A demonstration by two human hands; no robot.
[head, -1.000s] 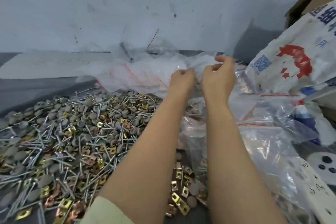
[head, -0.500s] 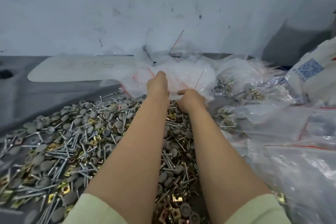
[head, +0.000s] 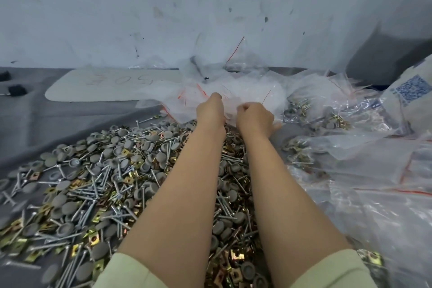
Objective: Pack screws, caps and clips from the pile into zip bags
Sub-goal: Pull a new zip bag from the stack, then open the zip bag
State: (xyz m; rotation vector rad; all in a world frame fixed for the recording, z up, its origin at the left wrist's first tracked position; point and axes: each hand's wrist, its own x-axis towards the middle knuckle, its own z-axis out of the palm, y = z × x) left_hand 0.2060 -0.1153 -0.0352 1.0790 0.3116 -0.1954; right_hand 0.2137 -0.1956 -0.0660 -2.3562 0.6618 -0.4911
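At the far heap of zip bags (head: 247, 91), your right hand (head: 254, 118) has its grip curled on film, likely to free one bag. The grip of your left hand (head: 210, 110) is hidden. The pile (head: 105, 182) waits near left.

The pile (head: 112, 182) spreads wide over the grey tabletop (head: 35, 128): slim silver screws (head: 143, 120) lying every way, round grey caps (head: 64, 207), some dome up and some hollow up, and square brass-coloured clips (head: 94, 238) mixed among them. Beyond its far edge lies a crumpled heap of empty clear bags (head: 252, 91) with red zip lines; the right hand (head: 254, 117) pinches a fold of it with curled fingers. To the right lie filled bags (head: 336, 121) holding the same parts.
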